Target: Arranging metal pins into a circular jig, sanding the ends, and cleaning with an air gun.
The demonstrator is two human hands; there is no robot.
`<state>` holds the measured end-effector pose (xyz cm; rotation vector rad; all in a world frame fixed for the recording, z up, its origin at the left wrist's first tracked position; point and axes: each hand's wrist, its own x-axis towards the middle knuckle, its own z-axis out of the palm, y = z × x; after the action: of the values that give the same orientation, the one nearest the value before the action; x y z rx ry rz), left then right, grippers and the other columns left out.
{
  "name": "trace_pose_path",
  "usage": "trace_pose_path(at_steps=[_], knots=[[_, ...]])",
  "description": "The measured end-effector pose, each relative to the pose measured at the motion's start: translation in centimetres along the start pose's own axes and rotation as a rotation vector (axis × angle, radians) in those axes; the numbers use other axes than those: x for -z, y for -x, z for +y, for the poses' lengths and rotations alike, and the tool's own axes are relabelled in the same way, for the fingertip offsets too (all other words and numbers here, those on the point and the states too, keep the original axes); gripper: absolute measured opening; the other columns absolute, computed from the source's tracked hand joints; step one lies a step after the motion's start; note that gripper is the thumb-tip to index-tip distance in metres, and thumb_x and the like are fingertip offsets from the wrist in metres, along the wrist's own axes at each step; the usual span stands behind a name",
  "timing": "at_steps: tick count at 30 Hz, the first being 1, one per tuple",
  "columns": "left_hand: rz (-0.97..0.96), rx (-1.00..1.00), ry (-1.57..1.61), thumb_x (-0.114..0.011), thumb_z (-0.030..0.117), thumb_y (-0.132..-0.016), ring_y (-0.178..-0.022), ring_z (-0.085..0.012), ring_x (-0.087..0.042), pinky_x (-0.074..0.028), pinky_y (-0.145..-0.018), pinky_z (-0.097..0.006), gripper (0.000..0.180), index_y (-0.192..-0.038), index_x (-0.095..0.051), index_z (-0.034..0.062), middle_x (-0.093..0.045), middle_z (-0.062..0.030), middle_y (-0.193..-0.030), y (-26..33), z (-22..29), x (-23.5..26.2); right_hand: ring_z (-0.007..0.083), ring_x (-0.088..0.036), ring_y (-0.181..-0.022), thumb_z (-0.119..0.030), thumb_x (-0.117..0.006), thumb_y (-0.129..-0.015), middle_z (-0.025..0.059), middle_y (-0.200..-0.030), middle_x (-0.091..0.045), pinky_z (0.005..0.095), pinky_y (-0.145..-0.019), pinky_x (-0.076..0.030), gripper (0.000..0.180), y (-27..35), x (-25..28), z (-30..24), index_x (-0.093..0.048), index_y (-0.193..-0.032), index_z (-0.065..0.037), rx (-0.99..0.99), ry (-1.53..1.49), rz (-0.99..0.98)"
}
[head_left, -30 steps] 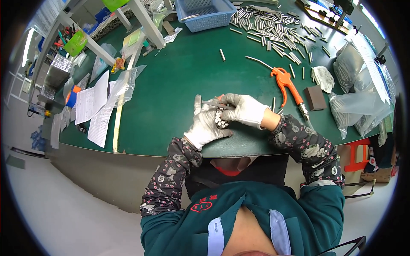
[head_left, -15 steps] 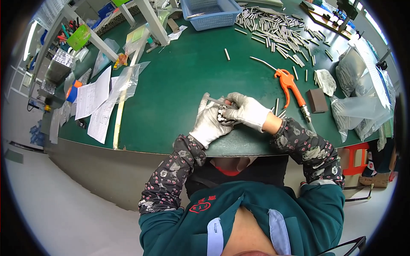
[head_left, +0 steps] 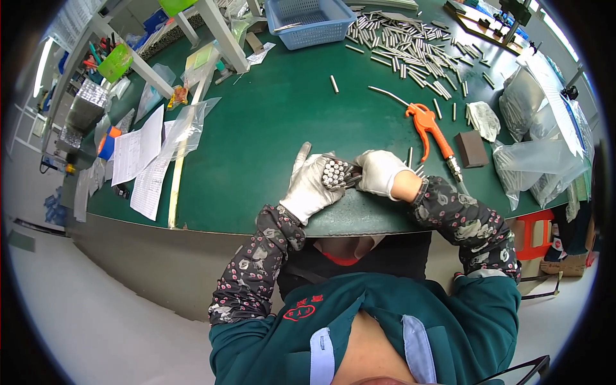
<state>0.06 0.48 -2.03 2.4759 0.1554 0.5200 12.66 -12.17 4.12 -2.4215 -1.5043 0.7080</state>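
Observation:
A bundle of short metal pins [head_left: 334,174] rests in my gloved left hand [head_left: 309,187], round ends facing up, with the fingers wrapped around it and the thumb sticking out. My gloved right hand [head_left: 380,173] is closed against the bundle's right side, its fingertips on some darker pins [head_left: 353,176] there; the fingertips are partly hidden. Both hands are just above the front part of the green table [head_left: 256,141]. A few loose pins [head_left: 410,156] lie beyond and beside my right wrist.
An orange air blow gun [head_left: 434,131] with a hose lies to the right, near a brown block [head_left: 471,149] and a crumpled white cloth [head_left: 484,120]. Farther back are a large pile of pins [head_left: 410,48] and a blue basket [head_left: 308,32]. Papers [head_left: 138,151] lie left, plastic bags [head_left: 532,167] right.
My right hand has moved off the top of the bundle to its right side, leaving the pin ends in plain sight. The bundle has turned upward in my left hand.

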Motion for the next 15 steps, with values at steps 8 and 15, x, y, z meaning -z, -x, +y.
trace_pose_path(at_steps=[8, 15], knots=[[-0.01, 0.014, 0.005, -0.073, 0.025, -0.054, -0.101, -0.021, -0.052, -0.015, -0.108, -0.042, 0.057, -0.103, -0.053, 0.0038, -0.058, -0.0094, -0.097, -0.2, 0.6, 0.4, 0.0357, -0.059, -0.082, -0.017, -0.057, -0.069, 0.0209, -0.084, -0.061, 0.0393, -0.073, -0.047, 0.021, 0.5, 0.3, 0.5, -0.063, -0.084, -0.003, 0.039, 0.023, 0.015], [0.049, -0.042, 0.036, -0.076, 0.02, -0.053, -0.097, -0.0205, -0.054, -0.015, -0.108, -0.042, 0.053, -0.1, -0.053, 0.0085, -0.056, -0.0064, -0.093, 0.0, 0.1, 0.2, 0.0323, -0.059, -0.068, -0.019, -0.064, -0.061, 0.0188, -0.074, -0.061, 0.0377, -0.063, -0.047, 0.024, -0.3, -0.1, 1.2, -0.063, -0.078, -0.002, 0.058, 0.027, 0.001]])
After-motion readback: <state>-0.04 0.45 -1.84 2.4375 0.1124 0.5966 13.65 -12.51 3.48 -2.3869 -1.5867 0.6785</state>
